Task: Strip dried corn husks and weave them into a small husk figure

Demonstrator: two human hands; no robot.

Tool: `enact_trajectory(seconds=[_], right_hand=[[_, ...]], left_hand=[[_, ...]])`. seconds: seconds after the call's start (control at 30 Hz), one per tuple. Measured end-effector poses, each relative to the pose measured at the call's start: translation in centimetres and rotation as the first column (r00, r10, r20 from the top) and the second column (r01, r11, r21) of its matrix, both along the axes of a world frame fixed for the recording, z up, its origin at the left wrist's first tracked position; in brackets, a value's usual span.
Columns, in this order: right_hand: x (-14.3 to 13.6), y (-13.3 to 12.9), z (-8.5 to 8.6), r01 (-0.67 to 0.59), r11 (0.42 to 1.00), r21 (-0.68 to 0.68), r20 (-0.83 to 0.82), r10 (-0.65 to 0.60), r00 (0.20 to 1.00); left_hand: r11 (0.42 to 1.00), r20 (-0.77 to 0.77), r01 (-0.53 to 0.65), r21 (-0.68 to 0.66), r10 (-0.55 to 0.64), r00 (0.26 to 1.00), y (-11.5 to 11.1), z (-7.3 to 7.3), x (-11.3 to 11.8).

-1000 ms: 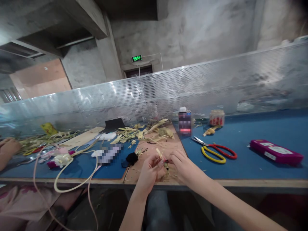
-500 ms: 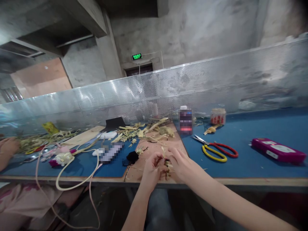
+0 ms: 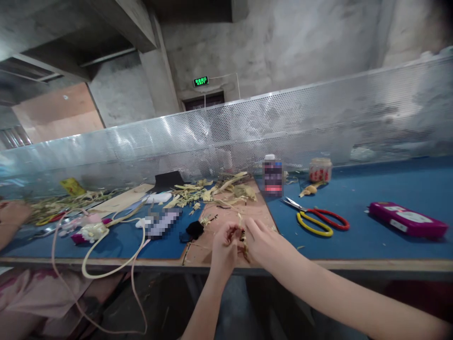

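Observation:
My left hand (image 3: 226, 243) and my right hand (image 3: 264, 242) are close together above a pinkish-brown board (image 3: 221, 215) at the table's front. Between their fingertips is a thin, pale yellow-green dried plant piece (image 3: 245, 248), which hangs down toward the board. The left hand's fingers are curled in a pinch at its upper part. From the other side, the right hand's bent fingers press in on it, partly hiding it. Dried plant strips (image 3: 235, 184) lie heaped at the board's far end. Just left of the hands is a small black bundle (image 3: 194, 230).
Scissors with red and yellow handles (image 3: 314, 219), a magenta box (image 3: 406, 218), a bottle (image 3: 272, 177) and a jar (image 3: 320, 171) stand or lie to the right. On the left are a phone (image 3: 164, 223), looping cables (image 3: 116, 274) and another person's hand (image 3: 12, 217). A perforated metal screen (image 3: 198, 134) runs behind.
My fingertips have come slightly closer together around the plant piece, the right hand shifting a little left. The other items on the table stay where they were.

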State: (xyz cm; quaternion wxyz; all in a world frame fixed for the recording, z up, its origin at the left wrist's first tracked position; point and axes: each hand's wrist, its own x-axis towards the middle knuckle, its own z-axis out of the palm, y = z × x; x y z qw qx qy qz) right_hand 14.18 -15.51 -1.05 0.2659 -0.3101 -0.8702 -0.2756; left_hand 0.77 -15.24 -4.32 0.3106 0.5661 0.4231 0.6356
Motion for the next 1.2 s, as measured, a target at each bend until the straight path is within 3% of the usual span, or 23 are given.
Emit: enact_trajectory(seconds=[0.17,0.3,0.57,0.8,1.03,1.2], right_hand=[[1.2,2.2,1.9,-0.053,0.982,-0.182,0.032,0.059,0.998],[2.0,4.0,2.3,-0.11,0.948,-0.3,0.007,0.118,0.993],[2.1,4.6,2.3,-0.28,0.942,-0.187,-0.07,0.272,0.96],[1.8,2.5,1.1,-0.354,0.902,-0.248,-0.434,0.223,0.873],[1.3,2.3,-0.5,-0.398,0.853,-0.337,-0.504,0.193,0.842],[1.5,2.4,-0.2,-0.321,0.912,-0.255,-0.466,0.175,0.867]], left_hand=[[0.998,-0.052,0.052,0.021,-0.051,0.997,-0.4,0.5,-0.3],[0.994,-0.075,0.106,-0.008,-0.106,0.991,-0.7,0.9,-0.4],[0.968,-0.022,0.239,-0.072,-0.241,0.97,-1.0,1.3,-0.2],[0.986,0.061,0.156,-0.056,-0.153,0.986,-1.0,1.4,-0.2],[0.989,0.054,0.134,-0.054,-0.131,0.99,-1.0,1.4,-0.2],[0.993,0.089,0.082,-0.082,-0.074,0.993,-1.0,1.4,0.1]])
